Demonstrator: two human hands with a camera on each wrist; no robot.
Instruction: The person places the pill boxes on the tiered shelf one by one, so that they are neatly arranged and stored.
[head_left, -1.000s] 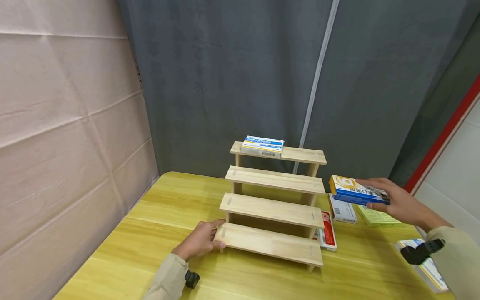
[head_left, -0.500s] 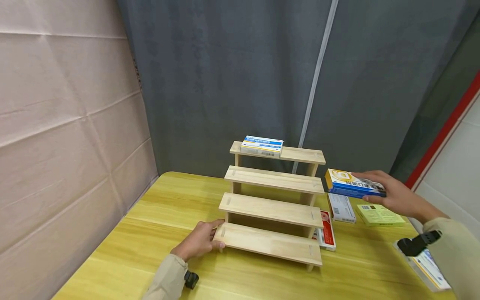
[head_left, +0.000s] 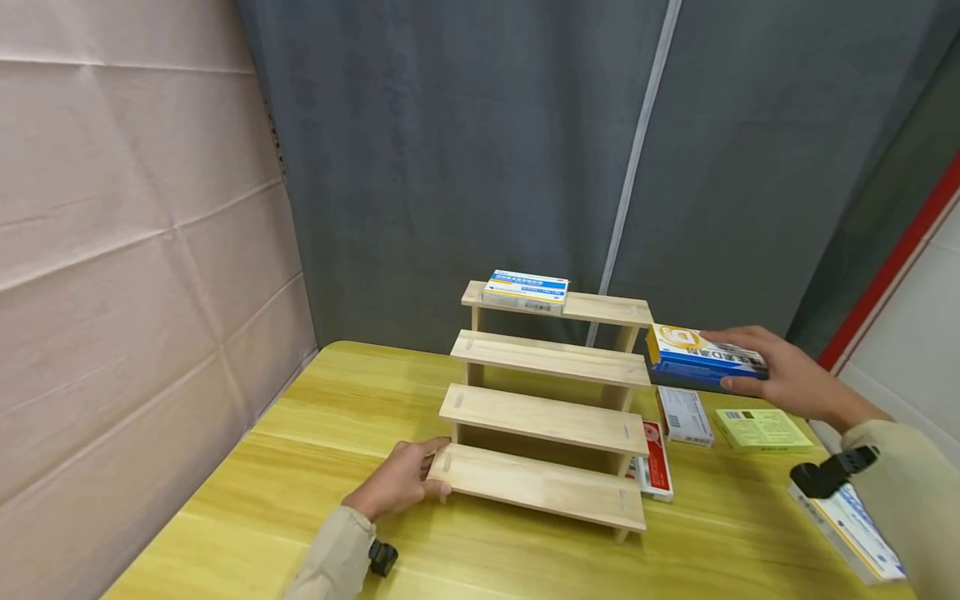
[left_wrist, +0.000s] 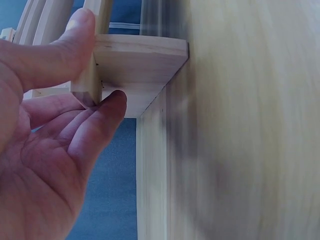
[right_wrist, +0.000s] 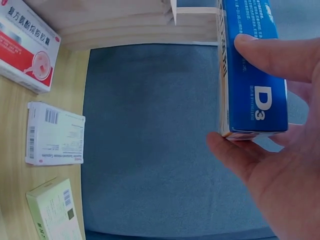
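Observation:
A stepped wooden rack stands on the table. The left hand grips the left end of its lowest board. In the left wrist view the thumb lies on one face of that board, and the fingers lie on the other. To the right of the rack, above the table, the right hand holds a blue, white and yellow medicine box marked D3. The right wrist view shows the thumb and fingers on opposite sides of the medicine box. Another medicine box, white and blue, lies on the top board.
Right of the rack lie a red and white box, partly behind the rack, a white box and a pale green box. A white and blue box is near the right sleeve. A dark curtain hangs behind the table.
The right hand has moved up and slightly left with the D3 box, towards the rack's upper boards. The left hand stays on the lowest board.

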